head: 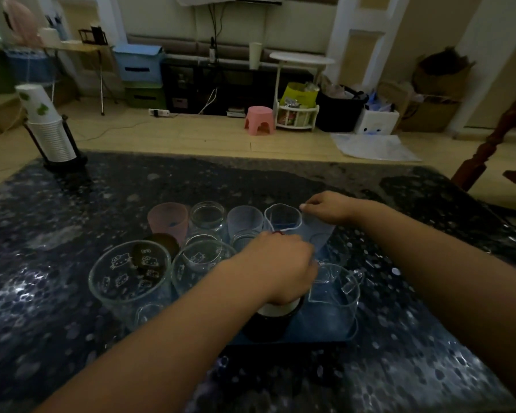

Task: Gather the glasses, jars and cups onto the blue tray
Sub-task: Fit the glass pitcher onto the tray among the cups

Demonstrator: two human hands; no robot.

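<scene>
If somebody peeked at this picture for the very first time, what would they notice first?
Probably the crowd of glasses, jars and cups packed together in the middle of the dark speckled table, especially the big clear cup with cartoon cats at the front left. Next, two bare arms reach in: the left hand is down among the glassware, and the right hand pinches a clear glass at the back right. A stack of paper cups leans at the table's far left corner.
</scene>
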